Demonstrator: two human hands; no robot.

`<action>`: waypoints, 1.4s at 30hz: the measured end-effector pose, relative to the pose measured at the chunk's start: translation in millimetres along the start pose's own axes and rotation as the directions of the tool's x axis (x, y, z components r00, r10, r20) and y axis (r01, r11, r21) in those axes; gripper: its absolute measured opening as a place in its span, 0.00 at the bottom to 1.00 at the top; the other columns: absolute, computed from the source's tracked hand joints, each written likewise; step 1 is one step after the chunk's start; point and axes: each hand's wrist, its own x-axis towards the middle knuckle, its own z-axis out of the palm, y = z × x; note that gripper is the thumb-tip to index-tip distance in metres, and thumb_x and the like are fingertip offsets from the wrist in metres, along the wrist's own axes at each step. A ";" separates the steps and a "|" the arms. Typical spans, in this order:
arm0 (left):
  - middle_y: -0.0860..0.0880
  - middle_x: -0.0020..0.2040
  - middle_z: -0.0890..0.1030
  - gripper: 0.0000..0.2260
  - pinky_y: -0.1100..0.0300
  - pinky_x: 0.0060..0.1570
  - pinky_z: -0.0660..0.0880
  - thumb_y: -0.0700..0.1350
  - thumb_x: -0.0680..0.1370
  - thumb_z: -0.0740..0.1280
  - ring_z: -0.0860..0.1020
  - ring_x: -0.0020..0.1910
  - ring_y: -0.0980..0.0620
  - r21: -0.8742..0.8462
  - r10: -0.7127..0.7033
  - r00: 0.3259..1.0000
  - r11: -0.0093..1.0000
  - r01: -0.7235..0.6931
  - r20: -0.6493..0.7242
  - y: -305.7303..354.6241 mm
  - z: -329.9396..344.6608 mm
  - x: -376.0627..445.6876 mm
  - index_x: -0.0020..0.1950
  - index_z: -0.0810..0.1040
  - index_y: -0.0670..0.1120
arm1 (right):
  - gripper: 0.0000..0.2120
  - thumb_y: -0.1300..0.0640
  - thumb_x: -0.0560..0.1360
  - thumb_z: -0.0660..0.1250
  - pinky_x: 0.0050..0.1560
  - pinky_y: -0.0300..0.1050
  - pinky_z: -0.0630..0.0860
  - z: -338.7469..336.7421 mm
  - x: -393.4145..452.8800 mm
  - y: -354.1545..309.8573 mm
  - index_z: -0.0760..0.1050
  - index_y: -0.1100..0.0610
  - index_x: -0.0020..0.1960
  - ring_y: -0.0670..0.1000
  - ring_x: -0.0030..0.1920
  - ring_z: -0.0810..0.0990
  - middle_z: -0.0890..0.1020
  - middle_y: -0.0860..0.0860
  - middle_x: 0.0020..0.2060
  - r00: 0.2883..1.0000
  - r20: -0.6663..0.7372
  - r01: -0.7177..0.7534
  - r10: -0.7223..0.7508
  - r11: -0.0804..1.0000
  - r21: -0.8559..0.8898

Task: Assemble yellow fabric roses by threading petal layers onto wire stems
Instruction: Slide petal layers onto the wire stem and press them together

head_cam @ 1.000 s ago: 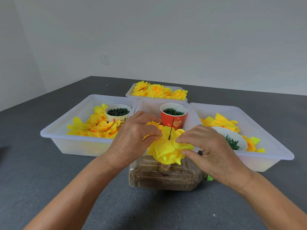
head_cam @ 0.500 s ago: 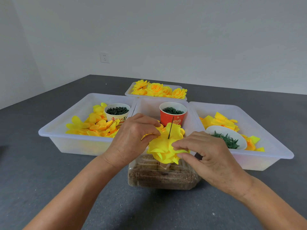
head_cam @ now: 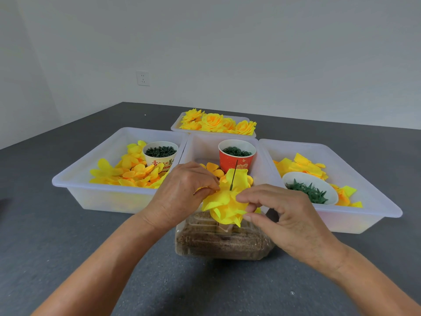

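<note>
A bunch of yellow fabric petal layers (head_cam: pixel 225 201) sits threaded on a thin dark wire stem (head_cam: pixel 234 176) that pokes up through its middle. My left hand (head_cam: pixel 182 195) pinches the petals' left edge. My right hand (head_cam: pixel 284 215) pinches their lower right edge between thumb and fingers. The stem stands over a clear plastic container of brown sand (head_cam: pixel 223 242) just below the petals; its lower part is hidden.
Three white trays surround the work: the left tray (head_cam: pixel 75 179) holds loose petals and a cup of green parts (head_cam: pixel 160 152), the middle one a red cup (head_cam: pixel 237 156), the right tray (head_cam: pixel 376 201) petals and a white bowl (head_cam: pixel 312 190). Finished roses (head_cam: pixel 216 123) fill a far tray.
Both hands and the petal bunch have shifted slightly down the stem, so more wire shows above the petals. The right hand's fingers have moved lower on the petals' right edge.
</note>
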 end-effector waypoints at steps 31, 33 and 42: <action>0.50 0.50 0.84 0.11 0.61 0.52 0.75 0.35 0.77 0.65 0.81 0.50 0.51 -0.210 -0.266 0.963 0.940 0.269 0.042 9.1 -8.9 4.8 0.54 0.83 0.45 | 0.03 0.60 0.68 0.74 0.32 0.32 0.69 3.5 51.5 3.9 0.83 0.57 0.35 0.39 0.29 0.75 0.80 0.44 0.27 0.918 0.124 -0.378 0.377 0.926 -0.012; 0.57 0.48 0.82 0.08 0.65 0.50 0.74 0.42 0.77 0.66 0.80 0.49 0.59 -0.285 -0.312 0.950 0.908 0.306 0.026 15.5 -13.0 7.3 0.53 0.83 0.48 | 0.03 0.61 0.69 0.73 0.31 0.35 0.68 3.0 53.0 2.0 0.83 0.58 0.36 0.41 0.28 0.73 0.81 0.48 0.28 0.922 0.134 -0.358 0.364 0.931 -0.065; 0.55 0.40 0.82 0.12 0.61 0.46 0.75 0.55 0.74 0.69 0.80 0.42 0.60 -0.375 -0.360 0.931 0.873 0.313 -0.062 31.6 -24.9 20.4 0.41 0.83 0.47 | 0.05 0.58 0.68 0.74 0.32 0.28 0.67 4.3 54.8 -1.7 0.81 0.51 0.35 0.38 0.31 0.75 0.77 0.40 0.28 0.904 0.139 -0.388 0.404 0.913 -0.127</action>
